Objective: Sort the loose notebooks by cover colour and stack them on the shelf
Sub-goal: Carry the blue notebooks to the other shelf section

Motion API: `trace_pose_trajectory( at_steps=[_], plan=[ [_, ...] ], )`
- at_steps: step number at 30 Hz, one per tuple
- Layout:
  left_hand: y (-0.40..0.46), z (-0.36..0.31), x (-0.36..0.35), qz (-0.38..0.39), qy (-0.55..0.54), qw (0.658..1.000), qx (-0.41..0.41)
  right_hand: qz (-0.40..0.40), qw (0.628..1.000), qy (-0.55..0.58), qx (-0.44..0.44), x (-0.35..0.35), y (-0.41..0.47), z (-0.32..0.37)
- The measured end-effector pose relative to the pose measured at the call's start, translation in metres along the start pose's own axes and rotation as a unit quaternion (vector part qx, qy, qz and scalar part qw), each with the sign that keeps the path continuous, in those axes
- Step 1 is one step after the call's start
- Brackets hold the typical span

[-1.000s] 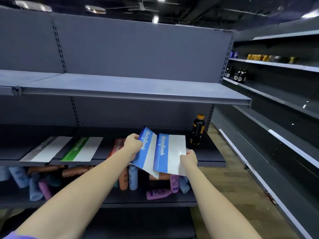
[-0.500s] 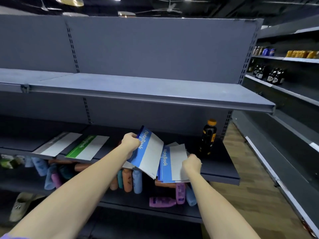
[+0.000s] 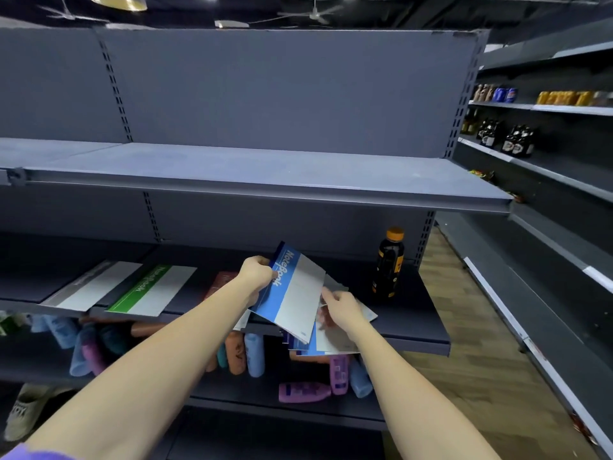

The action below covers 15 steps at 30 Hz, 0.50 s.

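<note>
right hand (image 3: 343,312) hides blue stack (image 3: 326,343) (motion-blurred); red notebook (image 3: 223,283) mostly covered.

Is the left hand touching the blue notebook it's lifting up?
Touching. The head view shows the left hand pinching the blue notebook at its top corner, fingers overlapping the cover.
</note>
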<state>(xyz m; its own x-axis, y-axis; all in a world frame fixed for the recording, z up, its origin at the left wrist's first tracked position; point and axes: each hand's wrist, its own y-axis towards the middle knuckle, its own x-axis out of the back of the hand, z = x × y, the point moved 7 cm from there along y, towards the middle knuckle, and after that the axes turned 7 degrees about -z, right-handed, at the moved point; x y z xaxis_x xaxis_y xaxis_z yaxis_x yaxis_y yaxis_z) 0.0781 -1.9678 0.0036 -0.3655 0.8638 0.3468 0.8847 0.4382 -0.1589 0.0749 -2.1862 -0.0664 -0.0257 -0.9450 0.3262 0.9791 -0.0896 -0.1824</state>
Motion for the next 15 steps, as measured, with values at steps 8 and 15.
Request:
trace_pose_trajectory(
  at_steps=[8, 15],
  plan=[
    [-0.002, 0.001, -0.009, -0.032, -0.028, 0.999, 0.003, -0.113, 0.993, -0.023, -0.034, 0.031, 0.006, -0.006],
    [0.007, -0.002, 0.030, -0.109, 0.052, 0.992, -0.019, -0.110, 0.974, -0.199, -0.006, 0.037, 0.009, -0.017]
  ],
)
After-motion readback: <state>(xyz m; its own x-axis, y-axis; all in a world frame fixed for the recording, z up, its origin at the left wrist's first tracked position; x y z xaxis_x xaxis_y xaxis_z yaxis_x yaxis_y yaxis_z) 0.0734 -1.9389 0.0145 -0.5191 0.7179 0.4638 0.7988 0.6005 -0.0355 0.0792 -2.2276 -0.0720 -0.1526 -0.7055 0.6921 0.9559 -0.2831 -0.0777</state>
